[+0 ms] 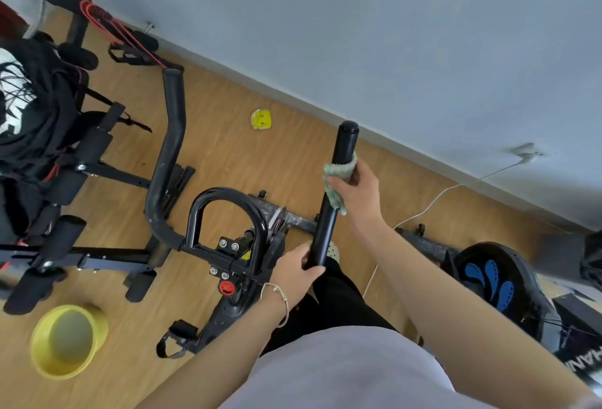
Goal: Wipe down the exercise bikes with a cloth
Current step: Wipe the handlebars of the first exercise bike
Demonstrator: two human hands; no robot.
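Observation:
A black exercise bike (228, 245) stands below me with two long handlebar arms. My right hand (356, 190) grips the right handlebar (342, 148) near its upper end, with a green cloth (337, 180) wrapped between palm and bar. Lower on the same bar, my left hand (298, 267) curls around it close to the bend. The left handlebar (171, 135) is free and rises toward the wall. A black loop bar (224, 200) and a red knob (226, 288) sit at the bike's centre.
A yellow basin (68, 342) with water sits on the wood floor at lower left. Another black workout machine (58, 180) draped with dark clothing fills the left side. A second machine with blue foot pads (495, 284) is at right. A white cable (433, 203) runs along the floor.

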